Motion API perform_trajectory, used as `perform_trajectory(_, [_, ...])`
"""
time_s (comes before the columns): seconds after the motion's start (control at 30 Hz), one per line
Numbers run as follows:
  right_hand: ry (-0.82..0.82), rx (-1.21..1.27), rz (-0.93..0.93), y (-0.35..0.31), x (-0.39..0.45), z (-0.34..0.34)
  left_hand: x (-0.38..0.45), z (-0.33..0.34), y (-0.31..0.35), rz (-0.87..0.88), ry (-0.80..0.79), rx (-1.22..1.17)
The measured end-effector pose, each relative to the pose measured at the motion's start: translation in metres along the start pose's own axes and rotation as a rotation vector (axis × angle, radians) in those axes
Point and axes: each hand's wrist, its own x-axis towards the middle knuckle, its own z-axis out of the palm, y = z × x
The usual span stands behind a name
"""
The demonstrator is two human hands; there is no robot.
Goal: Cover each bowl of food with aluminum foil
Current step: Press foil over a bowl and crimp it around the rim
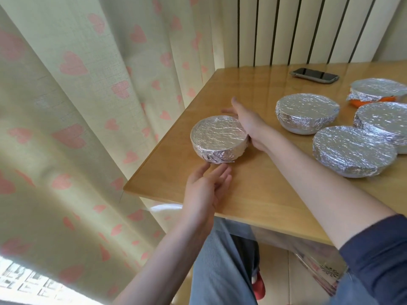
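A foil-covered bowl (219, 138) stands near the left corner of the wooden table (253, 194). My right hand (247, 122) lies along its far right side, fingers straight and touching the foil wall. My left hand (208, 190) hovers just in front of the bowl with relaxed, straight fingers, its fingertips close to the crimped foil at the base. Several other foil-covered bowls stand to the right: one in the middle (307, 113), one nearer (353, 150), one at the right edge (384, 122), and an orange one (377, 90) at the back.
A dark phone (315, 75) lies at the back of the table. A heart-patterned curtain (88, 106) hangs along the table's left edge. Vertical slats stand behind the table. My legs show below the front edge.
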Motion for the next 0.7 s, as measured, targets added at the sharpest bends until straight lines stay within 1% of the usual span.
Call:
perform_trajectory(0.03, [0.069,-0.006,-0.029,-0.002,-0.002,0.0,-0.001,-0.002,0.0,0.028,0.002,0.046])
perform_trajectory(0.07, [0.199,0.002,-0.06,-0.001,-0.006,-0.002,-0.003,-0.005,0.002,0.096,0.013,0.121])
perform_trajectory(0.1, [0.354,0.026,-0.098,0.004,-0.011,-0.005,-0.002,-0.011,0.006,0.207,0.036,0.236])
perform_trajectory(0.13, [0.475,0.105,-0.113,0.01,-0.024,-0.007,-0.002,-0.019,0.011,0.353,0.066,0.382])
perform_trajectory(0.17, [0.523,0.218,-0.091,0.017,-0.041,-0.007,0.001,-0.026,0.019,0.525,0.095,0.534])
perform_trajectory(0.2, [0.479,0.314,-0.048,0.025,-0.063,-0.006,0.006,-0.03,0.029,0.701,0.107,0.67])
perform_trajectory(0.23, [0.378,0.367,0.007,0.031,-0.085,-0.003,0.012,-0.033,0.04,0.852,0.077,0.791])
perform_trajectory(0.27, [0.283,0.341,0.052,0.037,-0.102,-0.001,0.018,-0.033,0.052,0.958,0.003,0.914])
perform_trajectory(0.3, [0.238,0.261,0.066,0.045,-0.113,0.001,0.026,-0.03,0.063,1.029,-0.1,1.045])
perform_trajectory(0.33, [0.252,0.163,0.034,0.051,-0.118,0.004,0.035,-0.025,0.073,1.067,-0.217,1.19])
perform_trajectory(0.37, [0.29,0.059,-0.02,0.053,-0.12,0.007,0.044,-0.018,0.08,1.064,-0.334,1.338])
perform_trajectory(0.43, [0.32,-0.096,-0.11,0.056,-0.116,0.013,0.056,0.0,0.09,0.923,-0.521,1.622])
perform_trajectory(0.47, [0.31,-0.131,-0.129,0.056,-0.114,0.016,0.06,0.009,0.091,0.827,-0.579,1.756])
perform_trajectory(0.53, [0.289,-0.13,-0.134,0.058,-0.109,0.02,0.071,0.019,0.089,0.673,-0.631,1.975])
perform_trajectory(0.6, [0.282,-0.127,-0.133,0.06,-0.105,0.021,0.079,0.024,0.085,0.62,-0.646,2.04])
perform_trajectory(0.7, [0.259,-0.159,-0.172,0.062,-0.101,0.02,0.082,0.025,0.083,0.655,-0.627,1.966])
